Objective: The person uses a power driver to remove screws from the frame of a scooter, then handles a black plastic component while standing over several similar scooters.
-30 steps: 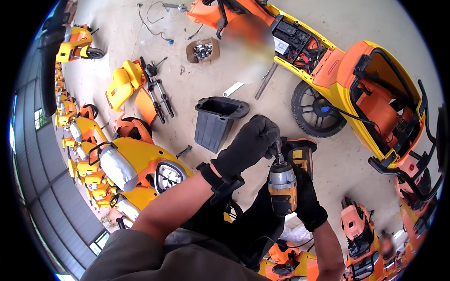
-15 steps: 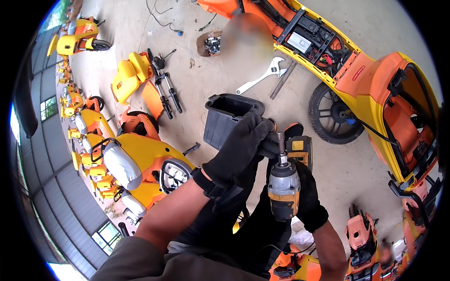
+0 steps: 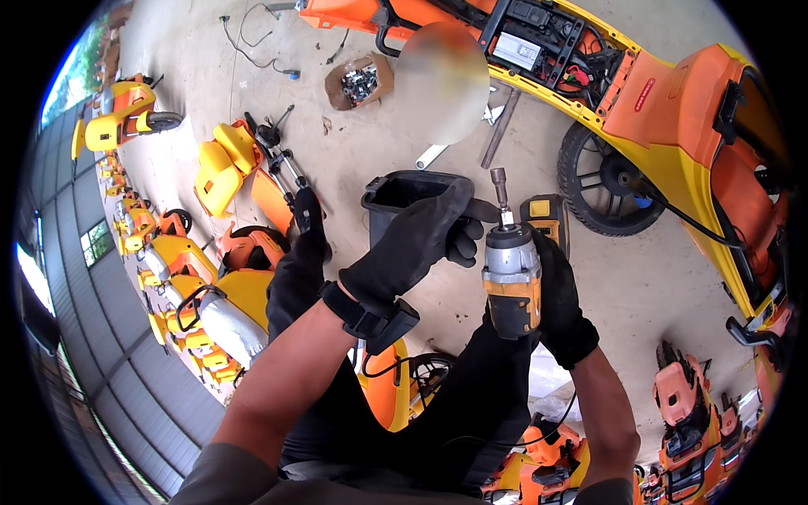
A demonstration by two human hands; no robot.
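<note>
My right hand (image 3: 559, 290), in a black glove, grips a yellow and grey cordless impact driver (image 3: 512, 286). A long metal socket (image 3: 499, 187) stands on its nose, pointing away from me. The driver's yellow-black battery (image 3: 551, 220) shows beyond the hand. Left of the driver is my left hand (image 3: 417, 240), also gloved in black, its index finger reaching toward the socket without touching it. The other fingers curl in, and whatever may be in them is hidden. Beyond that hand, partly covered by it, is an open black plastic box (image 3: 396, 189); I cannot tell if the hand touches it.
A yellow-orange scooter (image 3: 627, 143) with exposed electronics stands at the far right. On the floor lie a cardboard box (image 3: 379, 76) of small metal parts, a metal bar (image 3: 502, 130) and a partly blurred-out adjustable wrench (image 3: 432, 156). Scooter parts (image 3: 223, 172) lie at left, near rows of scooters.
My left hand has drawn back from the socket toward the left, and its index finger has stretched out. My left leg now shows farther left. The driver stays in my right hand.
</note>
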